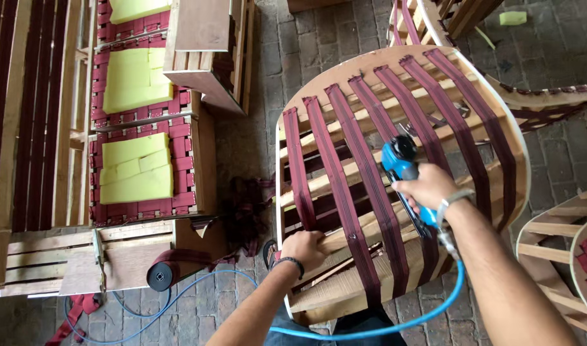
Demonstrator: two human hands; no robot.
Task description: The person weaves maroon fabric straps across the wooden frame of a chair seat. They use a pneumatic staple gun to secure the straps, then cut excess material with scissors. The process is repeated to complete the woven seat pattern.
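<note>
While the left hand [304, 248] grips a maroon strap [344, 192] at the chair frame's [517, 160] lower edge, the right hand [428, 187] is closed around a blue staple gun [401, 160].

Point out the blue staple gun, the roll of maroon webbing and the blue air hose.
blue staple gun [401, 160], head view, on its body.
roll of maroon webbing [160, 275], head view, on its core.
blue air hose [396, 328], head view, mid-curve.

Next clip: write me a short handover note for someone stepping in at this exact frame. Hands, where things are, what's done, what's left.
Right hand: gripping the blue pneumatic stapler, nose against the curved wooden chair frame; blue air hose trails below.
Left hand: pressing a maroon webbing strap at the frame's near rail.
Webbing roll: on the brick floor, left.
Done: seven straps run across the frame.
Left: whether every near end is stapled cannot be told; no cross straps woven in.
</note>
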